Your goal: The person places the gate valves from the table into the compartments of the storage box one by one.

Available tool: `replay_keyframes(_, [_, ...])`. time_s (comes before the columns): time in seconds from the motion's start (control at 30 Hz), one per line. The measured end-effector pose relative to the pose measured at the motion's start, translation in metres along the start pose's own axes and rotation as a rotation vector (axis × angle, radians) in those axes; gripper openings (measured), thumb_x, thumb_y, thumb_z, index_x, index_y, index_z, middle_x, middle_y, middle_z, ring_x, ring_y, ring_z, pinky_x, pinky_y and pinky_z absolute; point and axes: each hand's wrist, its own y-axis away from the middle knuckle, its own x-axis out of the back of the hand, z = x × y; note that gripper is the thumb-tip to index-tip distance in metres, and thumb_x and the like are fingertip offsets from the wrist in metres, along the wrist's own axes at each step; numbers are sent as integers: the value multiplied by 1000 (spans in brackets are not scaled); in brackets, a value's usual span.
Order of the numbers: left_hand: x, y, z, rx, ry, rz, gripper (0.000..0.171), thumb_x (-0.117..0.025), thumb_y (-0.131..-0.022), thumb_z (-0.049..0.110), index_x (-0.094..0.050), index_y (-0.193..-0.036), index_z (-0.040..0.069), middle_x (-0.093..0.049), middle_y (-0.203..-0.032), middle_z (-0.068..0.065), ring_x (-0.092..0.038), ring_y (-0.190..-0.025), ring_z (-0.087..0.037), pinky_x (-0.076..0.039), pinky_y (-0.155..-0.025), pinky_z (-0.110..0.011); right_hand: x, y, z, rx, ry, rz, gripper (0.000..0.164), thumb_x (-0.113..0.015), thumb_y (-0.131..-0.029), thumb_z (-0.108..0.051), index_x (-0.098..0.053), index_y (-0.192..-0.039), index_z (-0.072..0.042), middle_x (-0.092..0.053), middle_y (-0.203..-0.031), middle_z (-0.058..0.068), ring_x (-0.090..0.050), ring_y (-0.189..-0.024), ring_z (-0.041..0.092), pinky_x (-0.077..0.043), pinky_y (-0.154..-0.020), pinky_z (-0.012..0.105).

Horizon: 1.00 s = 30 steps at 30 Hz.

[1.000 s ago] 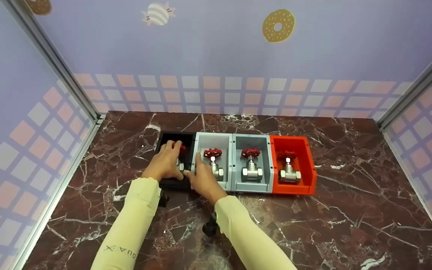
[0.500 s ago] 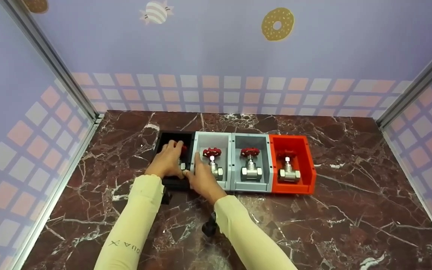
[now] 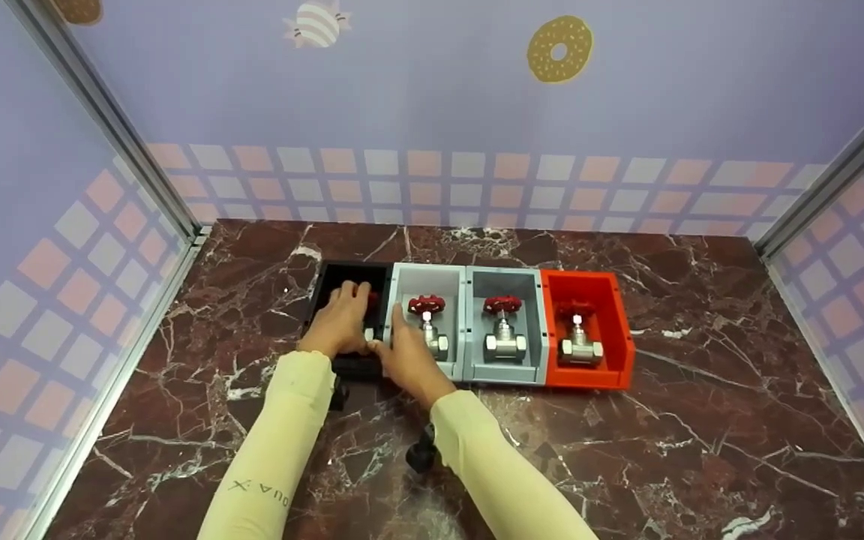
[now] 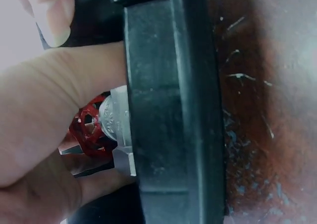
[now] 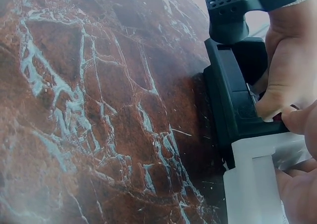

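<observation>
In the head view my left hand [image 3: 336, 324] reaches into the black bin [image 3: 357, 367] at the left end of the row. Its thumb and fingers are around a metal valve [image 4: 119, 117] with a red handwheel [image 4: 91, 130], partly hidden by the hand. My right hand [image 3: 413, 360] grips the wall between the black bin and the white bin [image 3: 427, 271], thumb on the black side and fingers inside the white one. The right thumb lies close beside the left one. Behind the right fingers, another valve [image 3: 427, 322] stands in the white bin.
To the right, a grey bin [image 3: 503, 374] and an orange-red bin [image 3: 622, 330] each hold a similar valve with a red handwheel. All bins stand side by side on a dark red marbled tabletop [image 3: 702, 420], with patterned walls around it.
Within the black bin, my left hand and the valve have shifted slightly to the right. My right hand keeps its place on the bin wall.
</observation>
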Motion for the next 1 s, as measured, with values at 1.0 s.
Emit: replay_keyframes(1.0, [19, 27, 33, -14, -75, 70, 89, -78, -77, 15, -30, -150, 3, -28, -155, -23, -28, -143, -39, -47, -95, -57, 30, 13, 6, 74, -57, 2, 60, -65, -92, -21, -43, -143, 2, -49, -143, 20, -55, -126, 30, -45, -104, 40])
